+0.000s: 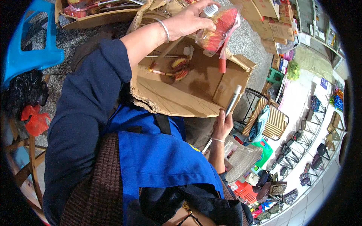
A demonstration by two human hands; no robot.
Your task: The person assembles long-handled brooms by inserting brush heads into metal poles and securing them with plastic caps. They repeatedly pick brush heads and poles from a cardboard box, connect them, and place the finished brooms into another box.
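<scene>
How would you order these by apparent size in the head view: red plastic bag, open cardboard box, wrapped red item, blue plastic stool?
Open cardboard box
Blue plastic stool
Wrapped red item
Red plastic bag

Nearness may affect true sizes.

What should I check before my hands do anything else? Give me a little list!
1. Left hand has hold of the wrapped brush: ok.
2. Right hand has hold of the silver pole: ok.
3. Cardboard box is open: ok.
4. Nothing is lying inside the box: not ok, what looks like another brush is there.
5. The plastic wrapper has no tears: cannot tell.
</scene>
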